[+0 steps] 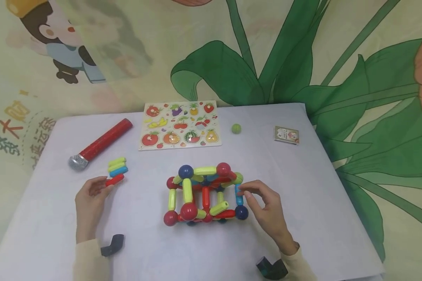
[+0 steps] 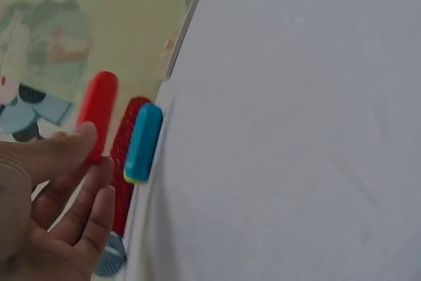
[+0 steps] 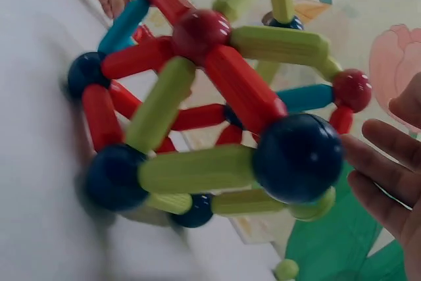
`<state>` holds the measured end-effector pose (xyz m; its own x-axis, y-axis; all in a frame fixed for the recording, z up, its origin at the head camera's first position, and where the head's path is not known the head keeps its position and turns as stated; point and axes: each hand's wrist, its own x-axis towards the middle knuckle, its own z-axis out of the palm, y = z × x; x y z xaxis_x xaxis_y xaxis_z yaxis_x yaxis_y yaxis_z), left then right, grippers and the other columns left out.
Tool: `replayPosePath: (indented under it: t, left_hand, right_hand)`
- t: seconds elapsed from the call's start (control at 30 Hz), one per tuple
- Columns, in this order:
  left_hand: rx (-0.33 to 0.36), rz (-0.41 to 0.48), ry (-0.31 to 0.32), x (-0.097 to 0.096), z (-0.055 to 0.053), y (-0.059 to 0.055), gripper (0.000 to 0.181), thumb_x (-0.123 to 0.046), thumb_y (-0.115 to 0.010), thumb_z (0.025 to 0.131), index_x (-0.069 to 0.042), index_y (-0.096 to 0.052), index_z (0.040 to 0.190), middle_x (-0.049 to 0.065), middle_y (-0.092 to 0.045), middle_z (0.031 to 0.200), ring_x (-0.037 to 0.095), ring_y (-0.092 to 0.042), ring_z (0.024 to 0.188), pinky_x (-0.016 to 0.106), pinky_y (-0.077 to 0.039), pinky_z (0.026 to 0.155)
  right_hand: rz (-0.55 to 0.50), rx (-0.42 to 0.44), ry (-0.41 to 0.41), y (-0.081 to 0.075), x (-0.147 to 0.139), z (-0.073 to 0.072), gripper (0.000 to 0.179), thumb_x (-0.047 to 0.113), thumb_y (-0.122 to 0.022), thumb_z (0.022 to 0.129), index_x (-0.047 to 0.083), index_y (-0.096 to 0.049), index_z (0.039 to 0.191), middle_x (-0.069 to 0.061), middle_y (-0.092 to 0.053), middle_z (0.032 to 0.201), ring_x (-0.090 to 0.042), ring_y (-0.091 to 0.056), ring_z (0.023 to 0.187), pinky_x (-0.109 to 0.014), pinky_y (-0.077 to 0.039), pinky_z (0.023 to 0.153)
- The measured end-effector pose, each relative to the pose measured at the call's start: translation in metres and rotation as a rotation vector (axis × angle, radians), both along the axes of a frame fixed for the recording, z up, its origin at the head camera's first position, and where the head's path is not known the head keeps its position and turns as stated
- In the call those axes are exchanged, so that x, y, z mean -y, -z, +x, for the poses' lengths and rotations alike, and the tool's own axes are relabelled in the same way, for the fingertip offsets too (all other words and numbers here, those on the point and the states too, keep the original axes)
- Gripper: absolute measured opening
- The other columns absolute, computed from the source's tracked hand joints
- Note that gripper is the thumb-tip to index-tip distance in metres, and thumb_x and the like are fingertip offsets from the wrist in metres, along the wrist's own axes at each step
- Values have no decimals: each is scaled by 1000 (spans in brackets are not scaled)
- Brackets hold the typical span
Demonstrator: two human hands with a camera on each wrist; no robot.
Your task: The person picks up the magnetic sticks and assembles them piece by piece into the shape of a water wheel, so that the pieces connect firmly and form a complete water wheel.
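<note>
My left hand (image 1: 92, 195) pinches a red magnetic rod (image 1: 115, 180) between thumb and fingers; the left wrist view shows the same red rod (image 2: 100, 106) upright in the fingertips. Just beyond it lie a blue rod (image 1: 118, 171) and two yellow-green rods (image 1: 117, 161). A cage-like structure of coloured rods and balls (image 1: 205, 195) stands in the middle of the table. My right hand (image 1: 267, 207) is at its right side, fingertips close to an upright blue rod (image 1: 239, 194). In the right wrist view its loosely bent fingers (image 3: 385, 166) are beside a dark blue ball (image 3: 299, 158).
A red microphone (image 1: 103, 142) lies at the back left. A fruit puzzle board (image 1: 180, 146) lies along the back edge, with a green ball (image 1: 236, 128) to its right. A small card box (image 1: 286, 135) lies farther right on the white-covered table (image 1: 320, 218).
</note>
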<state>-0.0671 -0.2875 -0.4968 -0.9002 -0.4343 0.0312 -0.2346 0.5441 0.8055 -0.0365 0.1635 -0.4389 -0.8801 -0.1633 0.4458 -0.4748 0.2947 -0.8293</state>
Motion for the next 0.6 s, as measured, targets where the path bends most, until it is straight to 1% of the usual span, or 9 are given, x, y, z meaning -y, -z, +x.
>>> replayPosePath:
  t: [0.03,0.1,0.13,0.2,0.27,0.33,0.43,0.5,0.6]
  left_hand:
    - [-51,39,15,-8,4,-8,40,-7,-70,87,-8,-58,125,-11,-62,105,-4,-55,93,6,-43,82]
    - [-189,125,77,-29,9,-25,42,3,-70,83,-1,-58,123,-11,-63,104,-1,-58,92,6,-45,83]
    - [-257,170,123,-42,11,-35,43,9,-70,81,2,-58,122,-10,-64,104,2,-60,93,8,-46,84]
    - [-380,242,241,-71,14,-55,44,15,-69,78,7,-57,119,-5,-66,107,8,-61,95,13,-47,88]
    - [-452,283,350,-102,19,-74,43,17,-68,78,8,-56,119,-1,-66,109,11,-62,97,16,-47,91]
    - [-498,308,438,-130,25,-89,42,17,-68,78,7,-57,118,2,-66,108,14,-61,98,18,-48,92]
    - [-544,334,546,-164,32,-106,41,17,-69,77,6,-58,115,7,-65,107,16,-60,96,21,-49,91]
    - [-554,347,607,-180,34,-113,41,16,-71,76,5,-59,114,9,-65,104,17,-59,94,22,-51,88]
    - [-543,347,677,-194,36,-117,40,13,-73,75,1,-62,112,8,-65,100,15,-57,91,23,-51,83]
  right_hand:
    - [-7,-9,9,-2,-2,-1,26,-12,-58,87,1,-63,108,-11,-67,97,-14,-67,88,-22,-50,90]
    - [-18,-33,30,-7,-3,-3,28,-15,-58,85,0,-62,109,-13,-66,98,-13,-66,90,-22,-50,91]
    - [-31,-47,32,-11,-2,-5,30,-16,-58,84,-2,-62,110,-15,-65,99,-14,-66,92,-22,-50,92]
    - [-65,-74,16,-19,3,-9,35,-19,-59,81,-3,-61,113,-16,-65,103,-15,-65,97,-24,-50,93]
    - [-92,-104,-32,-28,11,-11,40,-20,-61,80,-4,-59,116,-17,-64,107,-17,-65,100,-26,-49,95]
    - [-119,-115,-105,-36,22,-12,43,-19,-62,79,-4,-58,119,-18,-63,111,-20,-65,102,-29,-49,96]
    - [-137,-118,-197,-43,38,-10,46,-17,-64,79,-3,-55,122,-17,-63,115,-21,-65,103,-32,-50,95]
    - [-148,-114,-223,-46,47,-8,48,-18,-65,78,-4,-54,123,-18,-63,114,-21,-65,103,-33,-51,94]
    - [-180,-119,-209,-47,57,-6,49,-20,-65,76,-7,-54,121,-21,-64,112,-19,-66,103,-34,-52,91]
